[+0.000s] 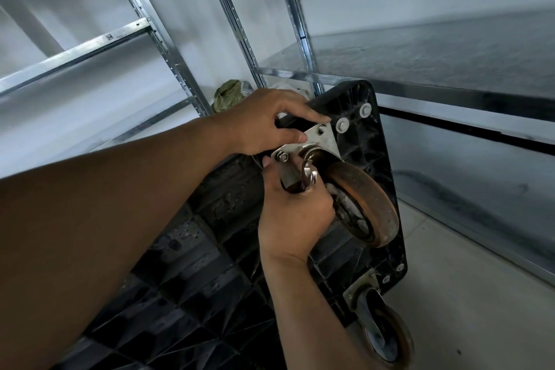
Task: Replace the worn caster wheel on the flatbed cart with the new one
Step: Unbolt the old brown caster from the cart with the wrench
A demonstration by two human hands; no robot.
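The black flatbed cart stands tipped on its edge, ribbed underside facing me. A worn caster wheel with a brownish tread hangs from a silver mounting plate bolted near the cart's upper corner. My left hand grips the cart's edge beside the plate, fingers over the plate's top corner. My right hand is closed around a metal wrench just below the plate's lower-left nut. Near the cart's lower corner is a second caster.
Metal shelving uprights and shelves stand behind and to the right of the cart. A crumpled green bag lies on a low shelf behind my left hand. Pale floor shows at lower right.
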